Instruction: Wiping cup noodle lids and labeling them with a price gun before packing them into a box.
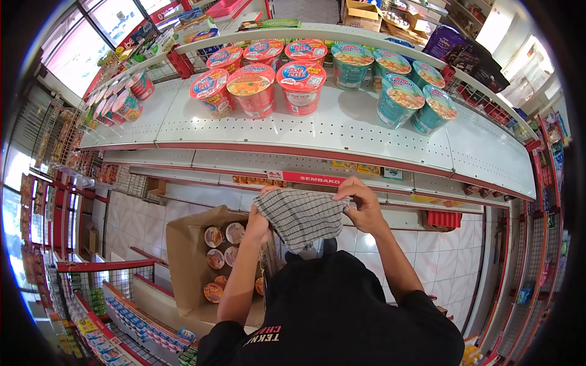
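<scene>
A grey cloth with dark checked lines [302, 217] hangs between my two hands, in front of the shelf edge. My left hand [259, 219] grips its left upper corner. At the opposite upper corner, my right hand [364, 206] pinches the fabric between thumb and fingers. Beyond the cloth, red instant noodle cups [301, 89] stand grouped on the white perforated shelf [274, 132]. Teal noodle cups [399, 100] stand to their right. Below my left forearm is an open cardboard box [190, 274] with several noodle cups [215, 259] inside.
More noodle cups [127, 104] stand at the shelf's far left. Lower shelves [219, 162] carry small packets and a red label strip [311, 178]. A red basket [443, 219] sits low at the right. Wire racks with goods [132, 315] flank the tiled floor [425, 256].
</scene>
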A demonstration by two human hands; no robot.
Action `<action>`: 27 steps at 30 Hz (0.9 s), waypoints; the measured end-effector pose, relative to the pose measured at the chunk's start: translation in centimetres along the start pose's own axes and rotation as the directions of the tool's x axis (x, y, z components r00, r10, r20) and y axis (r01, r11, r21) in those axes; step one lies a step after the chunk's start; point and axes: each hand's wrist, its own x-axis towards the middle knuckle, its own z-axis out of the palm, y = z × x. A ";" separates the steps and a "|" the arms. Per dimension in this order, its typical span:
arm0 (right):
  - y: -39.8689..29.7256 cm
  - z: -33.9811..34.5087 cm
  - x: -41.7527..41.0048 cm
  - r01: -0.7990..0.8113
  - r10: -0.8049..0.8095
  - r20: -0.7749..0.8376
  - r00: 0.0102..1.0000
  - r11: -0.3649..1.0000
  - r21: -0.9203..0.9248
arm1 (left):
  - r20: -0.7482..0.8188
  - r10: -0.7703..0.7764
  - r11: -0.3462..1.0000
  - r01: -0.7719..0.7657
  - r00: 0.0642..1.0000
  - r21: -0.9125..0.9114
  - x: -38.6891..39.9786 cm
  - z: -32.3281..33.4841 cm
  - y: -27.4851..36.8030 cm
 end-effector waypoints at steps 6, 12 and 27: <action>-0.4 -2.4 0.8 -0.218 0.273 0.412 0.869 0.960 -0.178 | -0.256 -0.263 0.961 0.229 0.930 -0.156 -1.7 -2.5 -1.2; 0.4 -0.4 1.9 -0.233 0.201 0.252 0.947 0.967 0.102 | -0.254 -0.276 0.940 0.316 0.927 0.133 -2.0 -0.8 -1.0; 6.7 5.7 0.2 -0.437 0.422 -0.117 0.899 0.884 -0.165 | 0.273 0.271 0.585 -0.383 0.923 0.715 -4.9 2.7 -6.0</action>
